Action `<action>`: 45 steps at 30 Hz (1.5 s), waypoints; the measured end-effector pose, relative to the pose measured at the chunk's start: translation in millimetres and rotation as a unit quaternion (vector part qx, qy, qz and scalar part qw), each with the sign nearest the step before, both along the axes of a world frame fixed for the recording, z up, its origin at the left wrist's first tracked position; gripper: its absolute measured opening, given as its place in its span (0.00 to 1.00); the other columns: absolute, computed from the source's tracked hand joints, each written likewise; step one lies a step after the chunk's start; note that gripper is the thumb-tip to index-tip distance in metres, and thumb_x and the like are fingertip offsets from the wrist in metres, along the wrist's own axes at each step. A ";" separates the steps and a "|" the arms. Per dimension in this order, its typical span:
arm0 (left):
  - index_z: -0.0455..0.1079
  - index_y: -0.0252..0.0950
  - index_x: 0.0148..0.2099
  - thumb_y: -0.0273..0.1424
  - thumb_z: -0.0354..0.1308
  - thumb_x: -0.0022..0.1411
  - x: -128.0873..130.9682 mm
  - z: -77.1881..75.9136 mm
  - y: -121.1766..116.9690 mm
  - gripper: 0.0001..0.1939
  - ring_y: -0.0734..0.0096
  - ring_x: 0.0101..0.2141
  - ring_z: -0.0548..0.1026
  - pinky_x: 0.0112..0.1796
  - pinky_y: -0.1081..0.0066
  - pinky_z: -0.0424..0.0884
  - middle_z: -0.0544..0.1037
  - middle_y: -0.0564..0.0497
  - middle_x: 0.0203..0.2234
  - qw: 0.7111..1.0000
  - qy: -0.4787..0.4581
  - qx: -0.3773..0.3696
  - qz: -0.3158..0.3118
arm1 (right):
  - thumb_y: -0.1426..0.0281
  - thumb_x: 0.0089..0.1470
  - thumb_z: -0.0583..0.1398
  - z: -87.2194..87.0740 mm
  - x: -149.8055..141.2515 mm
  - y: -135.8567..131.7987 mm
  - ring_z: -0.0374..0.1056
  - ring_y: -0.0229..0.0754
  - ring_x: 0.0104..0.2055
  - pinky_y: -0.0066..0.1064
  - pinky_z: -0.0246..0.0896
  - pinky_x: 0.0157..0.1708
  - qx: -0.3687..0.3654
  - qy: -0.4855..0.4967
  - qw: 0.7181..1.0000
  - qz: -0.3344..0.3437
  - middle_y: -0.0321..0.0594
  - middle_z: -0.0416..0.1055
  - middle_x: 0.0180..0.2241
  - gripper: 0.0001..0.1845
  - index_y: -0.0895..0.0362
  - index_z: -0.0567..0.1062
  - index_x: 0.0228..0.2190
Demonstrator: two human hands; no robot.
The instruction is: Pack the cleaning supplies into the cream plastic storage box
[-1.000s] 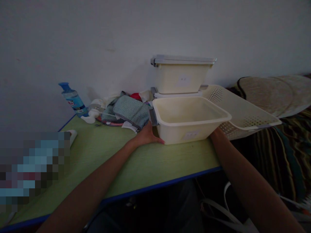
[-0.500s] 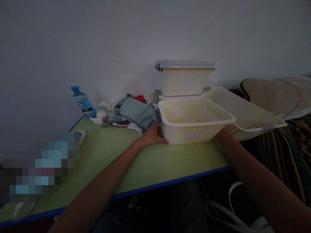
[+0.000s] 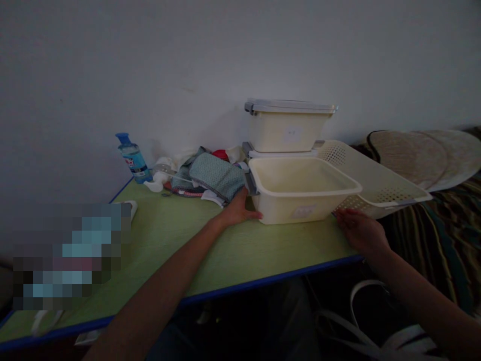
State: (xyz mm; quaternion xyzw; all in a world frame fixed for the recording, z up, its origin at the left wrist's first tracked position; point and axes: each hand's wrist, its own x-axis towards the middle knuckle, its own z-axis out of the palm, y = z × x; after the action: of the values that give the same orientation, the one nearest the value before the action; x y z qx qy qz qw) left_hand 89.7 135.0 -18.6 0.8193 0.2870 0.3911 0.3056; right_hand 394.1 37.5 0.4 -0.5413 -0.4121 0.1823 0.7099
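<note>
Head view: open bin sits upright on the green table, in front of a lidded box. Left hand at the bin's left side, thumb spread wide from the fingers, thumb tip against the lower front wall. Right hand off the bin's right front corner, beside the holed basket, fingers curled in; from where I stand I cannot tell whether it holds anything. Cloths lie left of the bin, blue bottle farther left
</note>
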 end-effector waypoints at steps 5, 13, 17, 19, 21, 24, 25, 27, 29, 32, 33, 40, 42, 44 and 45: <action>0.63 0.32 0.51 0.49 0.47 0.58 -2.2 1.8 2.0 0.28 0.55 0.52 0.66 0.53 0.57 0.60 0.73 0.41 0.47 0.999 -0.015 0.012 0.028 | 0.73 0.33 0.60 -8.1 -22.0 -24.2 0.62 0.36 0.20 0.28 0.57 0.18 0.005 0.004 0.999 -0.037 0.32 0.64 0.18 0.06 0.54 0.66 0.19; 0.69 0.35 0.36 0.40 0.39 0.64 -11.1 7.6 4.1 0.20 0.62 0.36 0.73 0.41 0.62 0.68 0.76 0.48 0.30 0.991 -0.020 0.062 0.117 | 0.79 0.46 0.53 14.5 -99.2 -58.0 0.66 0.41 0.27 0.32 0.63 0.26 0.123 -0.442 0.865 0.203 0.38 0.69 0.24 0.10 0.53 0.70 0.28; 0.67 0.33 0.45 0.33 0.39 0.64 -24.2 12.7 10.6 0.17 0.60 0.48 0.67 0.51 0.58 0.60 0.72 0.41 0.44 0.968 -0.046 0.095 0.226 | 0.82 0.49 0.48 23.0 -141.8 -53.1 0.67 0.43 0.31 0.33 0.65 0.30 0.222 -0.601 0.702 0.311 0.43 0.70 0.27 0.14 0.56 0.67 0.34; 0.62 0.31 0.52 0.30 0.43 0.62 -31.1 13.4 13.1 0.18 0.58 0.57 0.57 0.57 0.55 0.51 0.64 0.38 0.55 0.953 -0.018 0.125 0.276 | 0.81 0.50 0.48 22.2 -163.5 -40.5 0.67 0.44 0.34 0.35 0.66 0.34 0.213 -0.607 0.694 0.322 0.46 0.71 0.30 0.13 0.58 0.67 0.35; 0.57 0.30 0.57 0.29 0.48 0.59 -36.3 11.7 14.3 0.24 0.54 0.62 0.46 0.58 0.51 0.42 0.54 0.36 0.61 0.932 0.053 0.148 0.327 | 0.81 0.50 0.49 19.1 -185.3 -20.9 0.66 0.45 0.37 0.36 0.66 0.38 0.187 -0.587 0.721 0.317 0.47 0.71 0.33 0.13 0.58 0.67 0.36; 0.55 0.32 0.60 0.30 0.52 0.57 -41.0 6.7 15.4 0.28 0.48 0.63 0.40 0.57 0.43 0.36 0.49 0.36 0.63 0.901 0.153 0.140 0.381 | 0.81 0.48 0.50 13.0 -217.0 18.4 0.63 0.46 0.47 0.40 0.62 0.48 0.095 -0.538 0.790 0.277 0.49 0.69 0.43 0.17 0.59 0.65 0.41; 0.56 0.33 0.60 0.29 0.51 0.58 -42.2 5.2 16.2 0.26 0.48 0.63 0.41 0.57 0.42 0.37 0.50 0.37 0.63 0.896 0.168 0.135 0.388 | 0.82 0.46 0.51 11.0 -226.7 32.6 0.61 0.46 0.51 0.40 0.59 0.51 0.067 -0.523 0.806 0.267 0.50 0.67 0.45 0.20 0.60 0.64 0.43; 0.59 0.37 0.58 0.28 0.47 0.61 -45.0 3.7 18.8 0.22 0.52 0.63 0.44 0.57 0.45 0.41 0.53 0.40 0.62 0.892 0.180 0.135 0.392 | 0.83 0.42 0.51 6.6 -243.3 59.2 0.56 0.47 0.55 0.42 0.54 0.55 0.054 -0.510 0.822 0.248 0.53 0.63 0.50 0.24 0.62 0.62 0.45; 0.62 0.39 0.55 0.26 0.45 0.62 -48.3 4.1 22.3 0.20 0.54 0.62 0.48 0.57 0.48 0.47 0.58 0.43 0.60 0.890 0.172 0.141 0.398 | 0.84 0.40 0.50 1.6 -254.7 79.9 0.53 0.49 0.58 0.45 0.50 0.56 0.047 -0.494 0.838 0.225 0.55 0.59 0.53 0.28 0.62 0.61 0.47; 0.66 0.39 0.49 0.26 0.45 0.61 -52.8 7.4 26.2 0.15 0.54 0.59 0.55 0.55 0.51 0.54 0.63 0.44 0.56 0.893 0.157 0.155 0.393 | 0.85 0.40 0.49 -7.4 -261.1 96.1 0.53 0.48 0.57 0.47 0.50 0.56 0.045 -0.469 0.860 0.197 0.54 0.58 0.53 0.29 0.60 0.59 0.47; 0.68 0.38 0.46 0.25 0.46 0.61 -53.7 8.7 26.6 0.14 0.54 0.57 0.56 0.54 0.52 0.55 0.64 0.44 0.54 0.894 0.153 0.157 0.390 | 0.85 0.40 0.49 -10.4 -260.8 97.9 0.53 0.49 0.57 0.48 0.51 0.55 0.045 -0.462 0.864 0.193 0.54 0.58 0.52 0.29 0.60 0.59 0.47; 0.65 0.36 0.33 0.20 0.47 0.54 -52.0 15.2 22.5 0.09 0.53 0.48 0.63 0.47 0.54 0.61 0.69 0.42 0.43 0.896 0.108 0.129 0.410 | 0.82 0.40 0.52 -18.8 -252.0 95.9 0.57 0.52 0.53 0.48 0.55 0.52 0.052 -0.455 0.863 0.213 0.53 0.61 0.47 0.23 0.59 0.62 0.41; 0.63 0.36 0.32 0.18 0.47 0.51 -52.1 14.8 22.4 0.09 0.56 0.44 0.65 0.45 0.55 0.62 0.70 0.44 0.36 0.898 0.069 0.116 0.418 | 0.82 0.40 0.52 -17.2 -252.4 94.6 0.55 0.52 0.54 0.49 0.53 0.53 0.059 -0.457 0.860 0.219 0.52 0.60 0.48 0.22 0.58 0.62 0.41; 0.59 0.37 0.30 0.17 0.47 0.48 -53.1 14.2 22.8 0.10 0.59 0.40 0.67 0.43 0.59 0.63 0.69 0.48 0.31 0.895 0.017 0.105 0.433 | 0.82 0.40 0.52 -15.1 -253.7 92.5 0.51 0.51 0.58 0.48 0.50 0.56 0.069 -0.458 0.858 0.224 0.53 0.57 0.52 0.22 0.58 0.62 0.41; 0.58 0.38 0.30 0.17 0.47 0.48 -53.8 14.4 22.9 0.10 0.61 0.38 0.67 0.42 0.61 0.64 0.68 0.49 0.30 0.891 -0.011 0.102 0.442 | 0.82 0.41 0.52 -14.1 -254.4 91.3 0.50 0.51 0.59 0.48 0.49 0.57 0.078 -0.457 0.857 0.226 0.53 0.55 0.53 0.23 0.58 0.62 0.42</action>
State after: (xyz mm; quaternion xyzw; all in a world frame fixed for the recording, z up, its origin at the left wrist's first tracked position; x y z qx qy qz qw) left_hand 35.9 157.9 -4.2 0.6301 0.5746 0.5220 0.0191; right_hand 139.7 128.8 -13.7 -0.3989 -0.8139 0.0369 0.4208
